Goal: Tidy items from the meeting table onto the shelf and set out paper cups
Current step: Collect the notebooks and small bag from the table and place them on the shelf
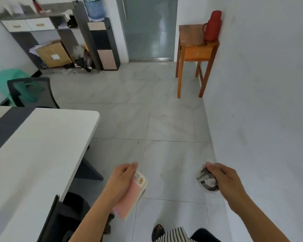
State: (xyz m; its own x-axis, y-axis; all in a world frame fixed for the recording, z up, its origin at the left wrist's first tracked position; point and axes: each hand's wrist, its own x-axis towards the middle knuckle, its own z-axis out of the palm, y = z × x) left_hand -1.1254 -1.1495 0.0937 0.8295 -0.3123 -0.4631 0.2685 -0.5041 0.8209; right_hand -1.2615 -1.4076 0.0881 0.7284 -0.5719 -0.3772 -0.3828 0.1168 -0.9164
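Open tiled floor (157,105), table (42,145) edge left

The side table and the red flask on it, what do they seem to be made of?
The side table looks like varnished wood: orange-brown, with a worn, darker top and square legs. The flask seems to be plastic or painted metal, with a smooth, even red surface and a moulded handle; the picture is too soft to tell which.

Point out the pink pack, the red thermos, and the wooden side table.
pink pack (129,198), head view, on its pink face below the left hand.
red thermos (212,26), head view, mid body.
wooden side table (191,34), head view, bare part of the top, left of the thermos.
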